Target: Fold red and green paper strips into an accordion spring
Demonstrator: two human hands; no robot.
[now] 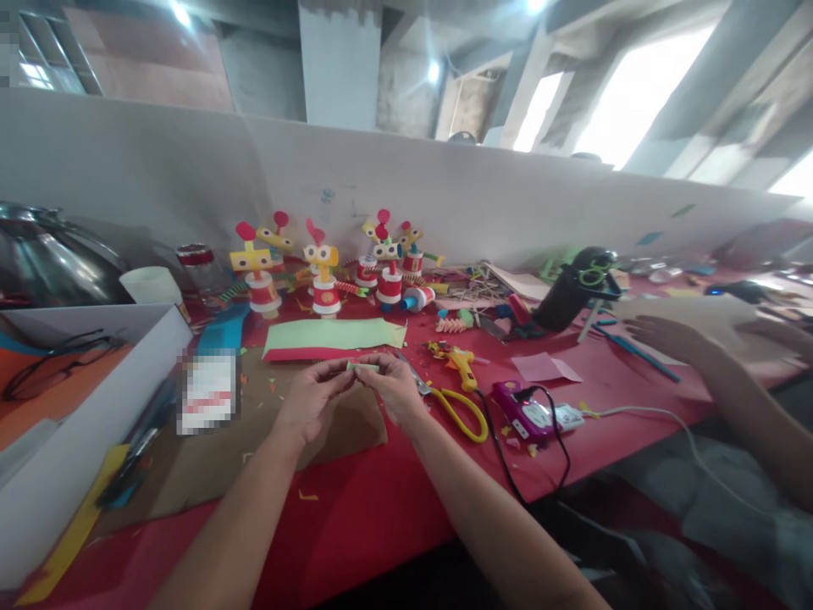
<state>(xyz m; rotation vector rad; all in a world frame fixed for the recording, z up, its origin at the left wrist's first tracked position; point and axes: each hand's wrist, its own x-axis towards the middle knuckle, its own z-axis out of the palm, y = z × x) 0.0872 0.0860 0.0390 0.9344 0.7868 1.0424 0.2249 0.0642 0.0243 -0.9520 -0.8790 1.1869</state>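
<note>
Between my two hands is a small pale green paper piece (pixel 363 367), pinched at both ends. My left hand (pixel 318 391) has thumb and fingers closed on its left end. On the right end, my right hand (pixel 395 388) grips it the same way. Both hands hover over a brown cardboard sheet (pixel 216 466). Just beyond them lies a light green paper strip (pixel 330 334) with a red edge. Scissors with yellow handles (pixel 467 417) and a yellow glue gun (pixel 462 366) rest to the right of my right hand.
Several paper-cup figures (pixel 326 292) stand along the back wall. A purple power strip (pixel 530 413) with cords sits right, near a black container (pixel 565 296). A white box (pixel 120 356) with glasses is at left. Another person's hand (pixel 666 339) reaches in from the right.
</note>
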